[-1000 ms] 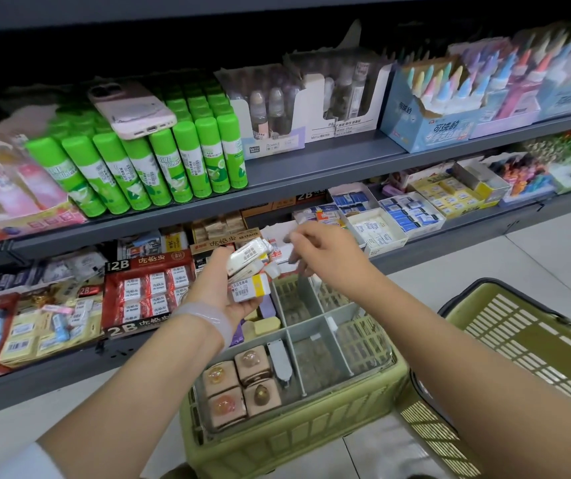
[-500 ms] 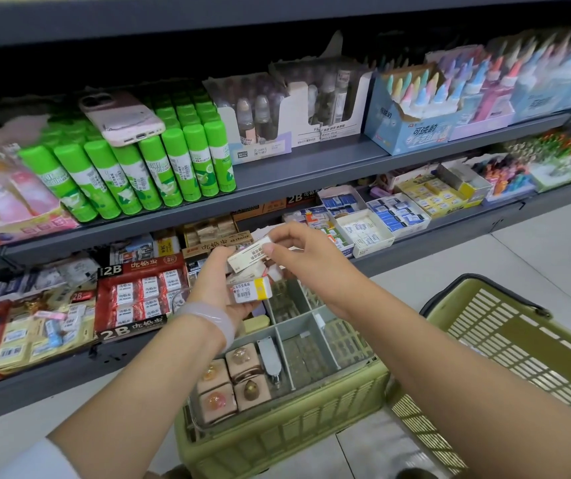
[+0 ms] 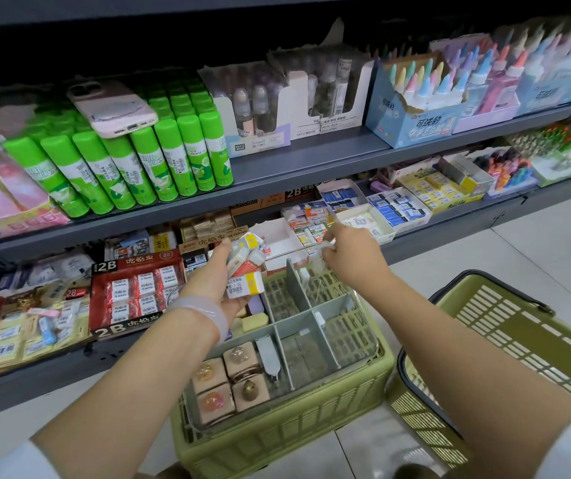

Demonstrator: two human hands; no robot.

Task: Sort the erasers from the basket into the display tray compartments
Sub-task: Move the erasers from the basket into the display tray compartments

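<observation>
Nearest the camera, a green crate [image 3: 277, 440] sits on the floor with a clear display tray [image 3: 353, 344] resting on top of it. The tray's near-left compartment holds four pinkish square boxed erasers [image 3: 228, 378] packed together, with a small silver clip-like thing [image 3: 268, 354] lying beside them. The middle and right compartments look bare down to the mesh. Off the crate's right side is a green shopping basket [image 3: 505, 340], tilted, and I can't make out what's in it.

Over the tray's far-left corner, the left hand [image 3: 215, 281] is curled around a bunch of small wrapped erasers [image 3: 246, 267], the lowest one white with a yellow end and a price sticker. There's a pale bangle [image 3: 204, 312] on that wrist. The right hand [image 3: 349, 250] hovers over the tray's far edge, fingertips pinched together on something small and blurry; can't tell what it is.

Behind that, the lower shelf [image 3: 311, 191] has red 2B eraser packs [image 3: 135, 288] and boxes of blue and yellow erasers. Farther up are green glue sticks [image 3: 146, 160] with a pink phone [image 3: 113, 107] lying across their tops.
</observation>
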